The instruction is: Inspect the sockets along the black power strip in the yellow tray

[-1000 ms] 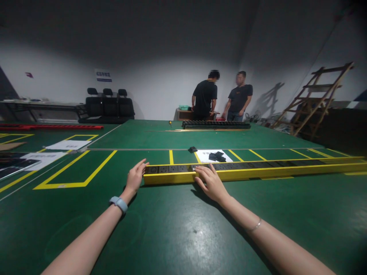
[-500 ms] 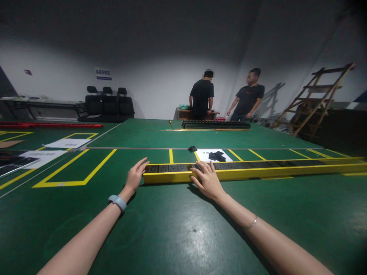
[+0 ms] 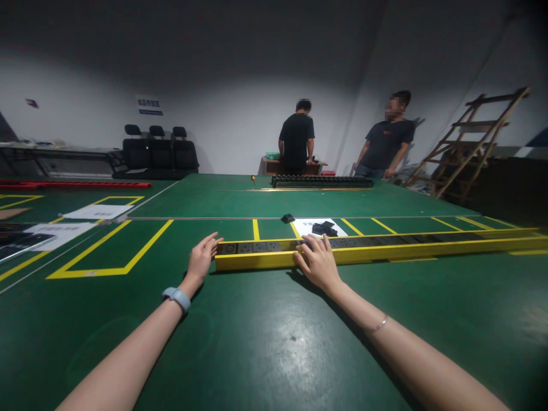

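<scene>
A long yellow power strip point(image 3: 257, 262) with a row of black sockets along its top lies across the green table. At its left end is my left hand point(image 3: 202, 257), fingers stretched out and close together against or just beside the end. My right hand point(image 3: 318, 261) rests over the strip further right, fingers spread across the top and thumb towards the front side. The sockets under that hand are hidden. Behind the strip, several small black pieces point(image 3: 324, 229) lie on a white sheet point(image 3: 302, 225), and another black piece point(image 3: 288, 218) sits just left of the sheet.
Yellow tape marks point(image 3: 88, 274) divide the green table point(image 3: 257, 342). White papers point(image 3: 98, 212) and a red rail point(image 3: 77, 184) lie at left. Across the table are a black rack-like bar point(image 3: 321, 181) and a yellow-handled tool point(image 3: 253, 180). Two people stand beyond, near a wooden ladder point(image 3: 475, 142).
My right hand has shifted slightly right along the strip. My left hand stays at the strip's end. In the background, the person on the right has moved further right.
</scene>
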The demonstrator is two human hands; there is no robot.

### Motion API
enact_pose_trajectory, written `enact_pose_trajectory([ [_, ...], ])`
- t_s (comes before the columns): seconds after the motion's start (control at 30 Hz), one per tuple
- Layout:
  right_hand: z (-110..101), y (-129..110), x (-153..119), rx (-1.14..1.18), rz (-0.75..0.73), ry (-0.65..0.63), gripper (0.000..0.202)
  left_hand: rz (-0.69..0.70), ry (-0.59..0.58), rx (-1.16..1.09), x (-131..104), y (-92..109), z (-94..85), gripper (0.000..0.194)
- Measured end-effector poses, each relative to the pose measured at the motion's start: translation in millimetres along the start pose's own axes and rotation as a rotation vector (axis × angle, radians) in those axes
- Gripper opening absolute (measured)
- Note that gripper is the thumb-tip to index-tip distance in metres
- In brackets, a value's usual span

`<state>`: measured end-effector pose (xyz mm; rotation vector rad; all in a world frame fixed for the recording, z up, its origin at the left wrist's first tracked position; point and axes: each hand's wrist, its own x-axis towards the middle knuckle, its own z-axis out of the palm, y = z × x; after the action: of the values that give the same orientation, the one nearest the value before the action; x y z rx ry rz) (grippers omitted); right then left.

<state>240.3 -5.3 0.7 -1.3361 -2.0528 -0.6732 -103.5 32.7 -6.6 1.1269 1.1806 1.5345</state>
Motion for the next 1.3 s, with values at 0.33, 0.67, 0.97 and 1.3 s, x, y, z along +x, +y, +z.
enact_pose_trajectory([
  [0.33,0,0,-3,0.049,-0.001,-0.026,0.031,0.078,-0.032,0.084,1,-10,1.5,0.047],
  [0.67,9,-51,14,0.302,-0.110,-0.118,0.043,0.129,-0.014,0.151,0,-18,1.3,0.042],
  [0.97,4,-30,7,0.285,-0.041,-0.081,0.040,0.109,-0.010,0.106,5,-18,-0.2,0.044],
  [1.3,12,-38,10,0.234,0.001,-0.052,0.036,0.099,-0.009,0.097,4,-12,-1.4,0.046],
])
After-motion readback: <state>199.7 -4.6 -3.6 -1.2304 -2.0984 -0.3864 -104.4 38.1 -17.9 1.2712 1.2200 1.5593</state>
